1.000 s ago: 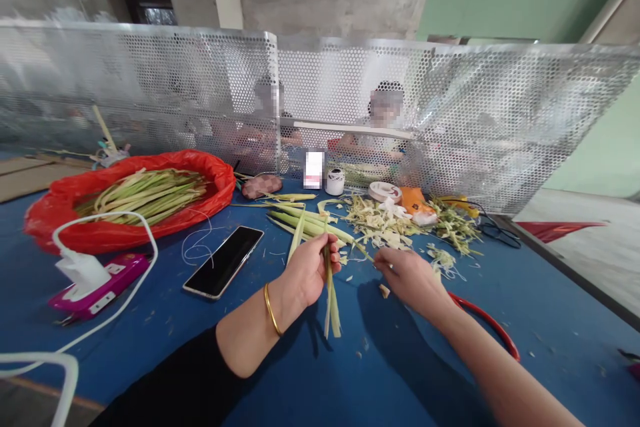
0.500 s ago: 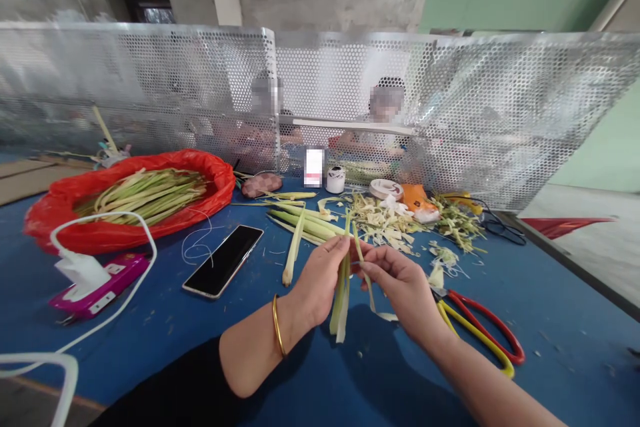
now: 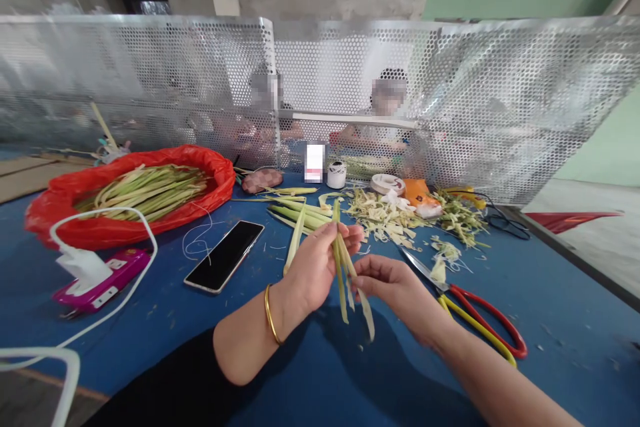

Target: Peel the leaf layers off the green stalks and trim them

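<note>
Green at the tip and pale below, the stalk [image 3: 340,260] stands nearly upright in the left hand [image 3: 313,267], thumb and fingers closed round its middle above the blue table [image 3: 300,373]. The right hand [image 3: 387,283], fingers curled almost closed, pinches an outer strip [image 3: 365,307] hanging from the lower half. Judgement: the strip parts cleanest with the left grip firm and the pull kept along the grain. Scissors [image 3: 470,310] lie just right of the right hand, a phone [image 3: 224,255] left, and trimmings [image 3: 385,217] beyond.
</note>
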A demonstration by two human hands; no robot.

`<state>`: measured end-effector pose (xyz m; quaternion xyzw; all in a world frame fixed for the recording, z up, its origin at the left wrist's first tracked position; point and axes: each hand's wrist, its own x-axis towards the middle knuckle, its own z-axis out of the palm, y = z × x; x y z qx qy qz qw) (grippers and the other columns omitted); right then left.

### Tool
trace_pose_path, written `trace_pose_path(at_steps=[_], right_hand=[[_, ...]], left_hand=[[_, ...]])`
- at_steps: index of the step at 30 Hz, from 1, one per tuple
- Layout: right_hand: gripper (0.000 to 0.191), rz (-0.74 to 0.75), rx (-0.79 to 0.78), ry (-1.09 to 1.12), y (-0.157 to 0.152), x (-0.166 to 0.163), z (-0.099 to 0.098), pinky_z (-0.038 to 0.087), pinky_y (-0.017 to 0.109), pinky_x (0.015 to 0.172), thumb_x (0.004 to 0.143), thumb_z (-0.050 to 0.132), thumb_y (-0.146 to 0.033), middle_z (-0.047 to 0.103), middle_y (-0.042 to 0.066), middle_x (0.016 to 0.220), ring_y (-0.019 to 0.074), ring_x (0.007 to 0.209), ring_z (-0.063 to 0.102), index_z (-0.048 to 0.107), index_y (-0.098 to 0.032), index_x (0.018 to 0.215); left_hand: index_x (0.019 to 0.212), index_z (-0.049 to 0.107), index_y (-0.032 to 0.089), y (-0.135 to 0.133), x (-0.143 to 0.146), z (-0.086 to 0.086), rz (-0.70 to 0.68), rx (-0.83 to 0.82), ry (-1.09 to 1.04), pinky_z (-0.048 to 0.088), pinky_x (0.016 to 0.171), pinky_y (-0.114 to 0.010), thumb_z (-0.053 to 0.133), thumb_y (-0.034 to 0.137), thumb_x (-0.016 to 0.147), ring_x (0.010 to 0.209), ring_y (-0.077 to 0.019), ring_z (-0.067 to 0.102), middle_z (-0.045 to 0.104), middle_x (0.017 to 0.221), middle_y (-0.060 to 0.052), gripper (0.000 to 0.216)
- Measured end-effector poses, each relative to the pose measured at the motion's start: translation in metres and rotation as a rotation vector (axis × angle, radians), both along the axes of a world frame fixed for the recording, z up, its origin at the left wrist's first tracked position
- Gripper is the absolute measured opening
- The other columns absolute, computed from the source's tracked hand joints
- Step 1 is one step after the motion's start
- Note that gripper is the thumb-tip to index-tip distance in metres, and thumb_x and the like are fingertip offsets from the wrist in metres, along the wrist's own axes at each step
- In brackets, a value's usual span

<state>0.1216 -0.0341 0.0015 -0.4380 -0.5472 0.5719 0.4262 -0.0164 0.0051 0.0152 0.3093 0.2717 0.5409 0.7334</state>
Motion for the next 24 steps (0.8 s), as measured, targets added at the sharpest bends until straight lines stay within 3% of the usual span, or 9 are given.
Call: trace_pose_path(at_steps=[2, 7, 16, 24], right_hand=[[0.022, 0.043, -0.008, -0.073, 0.0, 0.003, 0.001, 0.044, 0.027, 0.066, 0.074, 0.071, -0.037, 0.064, -0.001, 0.066, 0.0129, 0.063, 0.057, 0.065, -0.016, 0.073], [0.025, -0.008, -0.055, -0.111, 0.003, 0.005, -0.007, 0.042, 0.025, 0.06, 0.072, 0.071, -0.04, 0.062, -0.002, 0.062, 0.0122, 0.059, 0.056, 0.065, -0.016, 0.074], [0.03, -0.171, -0.108, -0.03, 0.004, -0.003, -0.018, 0.041, 0.024, 0.055, 0.065, 0.076, -0.041, 0.063, -0.002, 0.061, 0.0134, 0.057, 0.061, 0.061, -0.017, 0.074], [0.029, -0.229, -0.101, 0.034, 0.002, -0.011, -0.021, 0.04, 0.024, 0.055, 0.064, 0.077, -0.038, 0.061, -0.002, 0.059, 0.0131, 0.057, 0.06, 0.06, -0.017, 0.071]], left_hand=[[0.074, 0.06, 0.012, 0.006, -0.005, 0.005, 0.057, -0.016, -0.043, 0.052, 0.084, -0.033, 0.05, 0.018, 0.09, 0.085, -0.0183, 0.067, 0.07, 0.088, -0.01, 0.019], [0.078, 0.06, 0.012, 0.015, -0.011, 0.007, 0.123, -0.041, -0.112, 0.053, 0.081, -0.033, 0.045, 0.017, 0.093, 0.076, -0.016, 0.067, 0.069, 0.081, -0.008, 0.021], [0.081, 0.062, 0.011, 0.008, -0.003, 0.001, 0.065, -0.093, -0.111, 0.054, 0.078, -0.031, 0.047, 0.018, 0.092, 0.072, -0.016, 0.067, 0.068, 0.076, -0.008, 0.02], [0.08, 0.061, 0.011, 0.007, -0.003, 0.003, 0.061, -0.118, -0.116, 0.054, 0.074, -0.031, 0.043, 0.018, 0.094, 0.065, -0.0151, 0.065, 0.064, 0.068, -0.005, 0.024]])
